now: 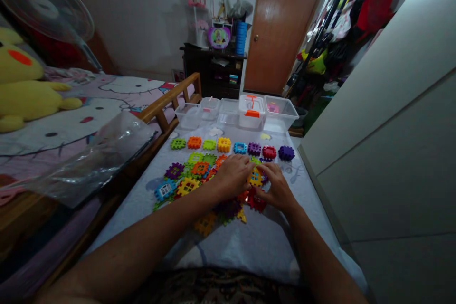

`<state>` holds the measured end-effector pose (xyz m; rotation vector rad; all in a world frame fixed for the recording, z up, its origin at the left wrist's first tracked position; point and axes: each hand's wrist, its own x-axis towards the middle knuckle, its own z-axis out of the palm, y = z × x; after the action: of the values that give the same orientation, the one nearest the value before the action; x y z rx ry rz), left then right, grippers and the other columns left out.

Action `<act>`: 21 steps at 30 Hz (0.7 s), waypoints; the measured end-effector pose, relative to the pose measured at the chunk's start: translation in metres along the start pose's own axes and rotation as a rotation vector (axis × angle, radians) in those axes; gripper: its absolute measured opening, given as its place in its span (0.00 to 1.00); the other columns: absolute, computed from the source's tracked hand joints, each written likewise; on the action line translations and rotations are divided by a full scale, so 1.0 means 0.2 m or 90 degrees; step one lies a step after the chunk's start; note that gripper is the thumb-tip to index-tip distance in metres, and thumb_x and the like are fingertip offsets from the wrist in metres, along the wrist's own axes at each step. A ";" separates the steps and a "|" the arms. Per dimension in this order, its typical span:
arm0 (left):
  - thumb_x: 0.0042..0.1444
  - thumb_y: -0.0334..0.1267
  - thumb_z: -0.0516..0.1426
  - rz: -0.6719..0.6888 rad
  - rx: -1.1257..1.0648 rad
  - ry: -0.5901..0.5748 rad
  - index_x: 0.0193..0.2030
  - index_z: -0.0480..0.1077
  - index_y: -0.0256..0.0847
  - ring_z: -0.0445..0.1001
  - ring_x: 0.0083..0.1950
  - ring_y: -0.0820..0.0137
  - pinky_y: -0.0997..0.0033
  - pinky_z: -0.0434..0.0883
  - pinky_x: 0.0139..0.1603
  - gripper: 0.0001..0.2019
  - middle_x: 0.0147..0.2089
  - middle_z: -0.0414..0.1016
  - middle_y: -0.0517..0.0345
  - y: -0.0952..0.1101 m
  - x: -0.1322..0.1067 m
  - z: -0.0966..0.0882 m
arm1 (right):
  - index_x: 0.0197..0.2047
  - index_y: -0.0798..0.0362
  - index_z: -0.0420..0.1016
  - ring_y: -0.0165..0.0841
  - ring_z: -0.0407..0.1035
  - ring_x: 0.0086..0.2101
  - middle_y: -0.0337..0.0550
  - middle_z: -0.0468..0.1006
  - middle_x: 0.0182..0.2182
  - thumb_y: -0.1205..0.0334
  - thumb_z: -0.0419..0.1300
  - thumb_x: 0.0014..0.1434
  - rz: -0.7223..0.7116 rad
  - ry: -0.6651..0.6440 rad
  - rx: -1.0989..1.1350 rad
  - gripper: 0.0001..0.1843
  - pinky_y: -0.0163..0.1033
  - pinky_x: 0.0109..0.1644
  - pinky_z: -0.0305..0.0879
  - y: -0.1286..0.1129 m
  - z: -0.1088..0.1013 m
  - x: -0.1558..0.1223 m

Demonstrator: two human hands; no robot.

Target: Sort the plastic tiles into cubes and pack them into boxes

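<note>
Block in yellow, blue-centred (255,177), sits between the two hands over the right part of a loose pile of toothed plastic pieces (200,168), midway along the table (249,247). The right hand (278,187) curves around its right side, thumb and forefinger parted near its near and far edges; whether they clamp it, I cannot tell. The left hand (233,173) reaches over the pile from the left, palm down, fingers close together, fingertips by the block's left side; their grip is hidden.

Beyond the pile, eight stacks of blocks (224,145) form a row from left to right: green, orange, green, yellow, blue, purple, red, dark purple. Along the table's far edge stand clear plastic boxes (190,116), one lidded with an orange handle (252,113).

A wooden rail (169,111) runs beside the left edge; past it a yellow plush toy (33,97) sits on the bed (117,104). Pale panels (377,109) line the right edge.
</note>
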<state>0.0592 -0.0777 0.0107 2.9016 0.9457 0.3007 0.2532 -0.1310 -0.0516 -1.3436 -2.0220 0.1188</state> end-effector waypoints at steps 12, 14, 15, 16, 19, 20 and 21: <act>0.48 0.41 0.63 0.000 -0.009 0.022 0.46 0.73 0.40 0.72 0.49 0.56 0.56 0.67 0.55 0.18 0.45 0.75 0.48 -0.11 0.03 0.00 | 0.64 0.49 0.61 0.48 0.65 0.55 0.53 0.70 0.55 0.58 0.62 0.55 0.031 0.050 0.067 0.33 0.58 0.60 0.63 0.03 -0.01 -0.01; 0.48 0.42 0.64 -0.034 -0.024 0.029 0.48 0.73 0.40 0.73 0.49 0.56 0.57 0.67 0.54 0.20 0.46 0.75 0.49 -0.23 0.05 -0.04 | 0.65 0.49 0.60 0.46 0.67 0.53 0.52 0.71 0.54 0.59 0.59 0.57 0.080 0.097 0.089 0.32 0.56 0.57 0.66 0.08 -0.03 -0.02; 0.47 0.41 0.64 -0.066 -0.028 0.038 0.49 0.73 0.40 0.73 0.49 0.57 0.57 0.67 0.54 0.21 0.47 0.75 0.49 -0.31 0.06 -0.06 | 0.64 0.49 0.61 0.45 0.68 0.51 0.51 0.72 0.52 0.60 0.58 0.58 0.107 0.121 0.095 0.31 0.55 0.55 0.67 0.10 -0.04 -0.02; 0.48 0.41 0.64 -0.097 -0.036 0.050 0.50 0.73 0.39 0.73 0.50 0.57 0.59 0.67 0.54 0.21 0.48 0.75 0.49 -0.39 0.07 -0.08 | 0.63 0.49 0.62 0.44 0.69 0.48 0.51 0.72 0.50 0.60 0.58 0.58 0.134 0.143 0.098 0.30 0.53 0.53 0.68 0.13 -0.04 -0.02; 0.45 0.39 0.65 -0.145 -0.064 0.029 0.51 0.72 0.39 0.73 0.52 0.60 0.63 0.68 0.55 0.24 0.50 0.75 0.50 -0.63 0.12 -0.10 | 0.60 0.51 0.66 0.41 0.71 0.42 0.49 0.74 0.46 0.60 0.58 0.57 0.202 0.185 0.108 0.27 0.51 0.48 0.70 0.21 -0.05 -0.04; 0.45 0.38 0.65 -0.156 -0.067 0.016 0.51 0.72 0.38 0.73 0.52 0.60 0.64 0.67 0.55 0.24 0.51 0.75 0.49 -0.69 0.14 -0.10 | 0.59 0.51 0.67 0.40 0.71 0.41 0.49 0.75 0.45 0.60 0.58 0.57 0.222 0.191 0.115 0.26 0.50 0.46 0.70 0.23 -0.04 -0.04; 0.45 0.38 0.64 -0.160 -0.070 -0.004 0.52 0.72 0.37 0.73 0.53 0.60 0.65 0.67 0.56 0.24 0.51 0.76 0.49 -0.74 0.15 -0.09 | 0.58 0.51 0.67 0.39 0.71 0.39 0.48 0.75 0.44 0.60 0.58 0.57 0.241 0.196 0.122 0.25 0.49 0.45 0.71 0.25 -0.04 -0.04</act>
<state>-0.0060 0.0608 0.0142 2.6458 1.2338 0.3134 0.2977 -0.1178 -0.0715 -1.5032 -1.4516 0.2526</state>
